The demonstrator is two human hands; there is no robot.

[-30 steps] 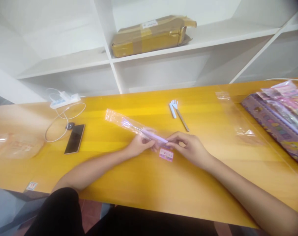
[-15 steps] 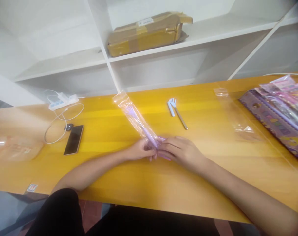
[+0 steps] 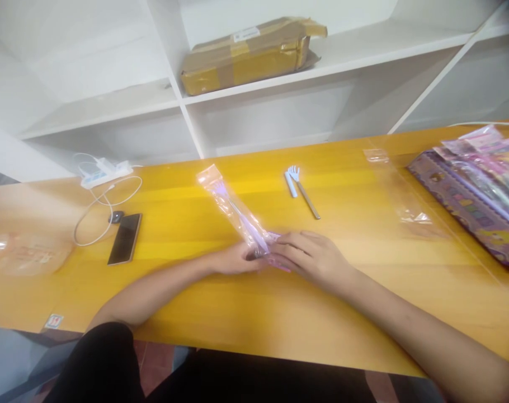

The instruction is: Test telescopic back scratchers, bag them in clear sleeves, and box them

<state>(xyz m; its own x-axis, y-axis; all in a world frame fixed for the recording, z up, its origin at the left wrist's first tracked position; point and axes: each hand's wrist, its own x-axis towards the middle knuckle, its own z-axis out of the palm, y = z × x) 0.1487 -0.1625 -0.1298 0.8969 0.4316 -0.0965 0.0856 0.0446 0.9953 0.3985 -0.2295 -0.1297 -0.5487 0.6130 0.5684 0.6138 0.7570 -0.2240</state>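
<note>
Head view shows the left hand (image 3: pixel 235 260) with thumb and fingers closed around the near end of a clear plastic sleeve (image 3: pixel 233 215), which slants away to the far left above the wooden table (image 3: pixel 221 313). Inside the sleeve lies a purple stick (image 3: pixel 248 224) with a pronged head at the far end. The right hand (image 3: pixel 317 260) meets it from the right, fingers bent and pressed together on a small pink card (image 3: pixel 283 266) at the sleeve's near end; its thumb is hidden, and how far the card overlaps the sleeve cannot be told. Beyond the hands, a metal rod with a pale blue hand-shaped head (image 3: pixel 308 198) lies just beside a pale blue piece (image 3: pixel 291 184). To the left are a dark phone (image 3: pixel 125 239), a black mouse (image 3: pixel 116 216), a looped white cable (image 3: pixel 75 226) and a white power strip (image 3: pixel 106 174), with a crumpled clear bag (image 3: pixel 23 254) farther left. On the right, a flat clear bag (image 3: pixel 399 190) lies near a purple patterned box (image 3: pixel 464 215) bearing wrapped packets (image 3: pixel 500 168). A taped cardboard box (image 3: pixel 246 61) sits on the white shelf (image 3: pixel 355 50) at the far side.
</note>
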